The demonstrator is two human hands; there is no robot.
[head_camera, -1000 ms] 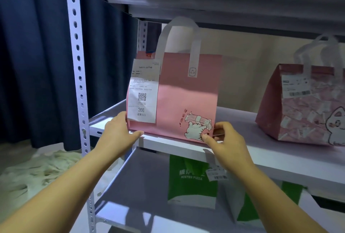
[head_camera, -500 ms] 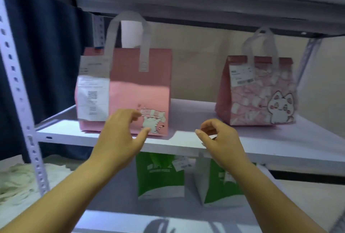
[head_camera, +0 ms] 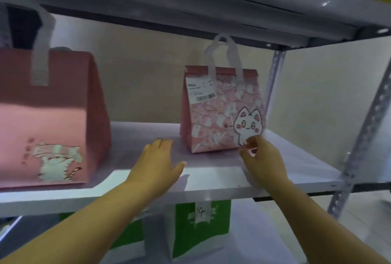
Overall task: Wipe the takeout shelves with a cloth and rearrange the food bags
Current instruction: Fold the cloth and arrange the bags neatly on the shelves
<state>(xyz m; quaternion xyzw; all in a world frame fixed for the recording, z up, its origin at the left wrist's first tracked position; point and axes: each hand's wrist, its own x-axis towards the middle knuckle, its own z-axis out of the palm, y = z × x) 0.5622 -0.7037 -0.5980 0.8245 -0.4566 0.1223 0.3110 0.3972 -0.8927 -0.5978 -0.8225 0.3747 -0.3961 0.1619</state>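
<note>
Two pink takeout bags stand well apart on the white shelf (head_camera: 211,181), tops folded shut: a plain one (head_camera: 53,120) at left and a cat-printed bag (head_camera: 211,120) at right. The left hand (head_camera: 157,164) is spread flat between them. The right hand (head_camera: 262,160) curls at the cat bag's lower corner; whether it pinches the bag is unclear.

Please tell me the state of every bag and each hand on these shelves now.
Plain bag: upright, closed, untouched.
Patterned bag: upright, closed, receipt attached.
Green bags: standing on lower shelf.
Left hand: open, over middle shelf.
Right hand: curled at patterned bag's corner; hold unclear.
</note>
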